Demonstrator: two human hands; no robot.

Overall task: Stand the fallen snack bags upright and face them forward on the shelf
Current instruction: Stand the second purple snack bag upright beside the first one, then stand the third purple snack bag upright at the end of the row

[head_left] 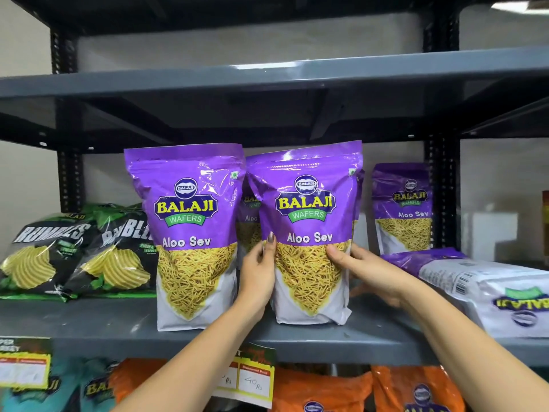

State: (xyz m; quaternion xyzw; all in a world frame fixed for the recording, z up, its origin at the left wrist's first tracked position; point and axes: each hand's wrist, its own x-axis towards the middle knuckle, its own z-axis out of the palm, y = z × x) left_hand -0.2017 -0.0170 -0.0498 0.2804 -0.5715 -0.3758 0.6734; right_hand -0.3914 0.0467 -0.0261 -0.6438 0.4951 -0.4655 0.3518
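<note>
An upright Aloo Sev bag (309, 233) on the grey shelf (89, 325) is clasped between left hand (260, 272) and right hand (364, 270)

1. A third purple bag (251, 215) stood mostly hidden behind the two front bags.
2. The fallen bag (487, 289) was cut off by the right edge.
3. The right hand (365, 272) had its fingers hidden behind the bag it gripped.
4. The price tag (23, 367) writing was too blurred to read.

Two upright purple bags (186, 233) (306, 233) read "BALAJI WAFERS Aloo Sev". Black chip bags (47, 251) read "RUMBLES". The shelf-edge price tag (252, 379) reads "40 Rs".
</note>
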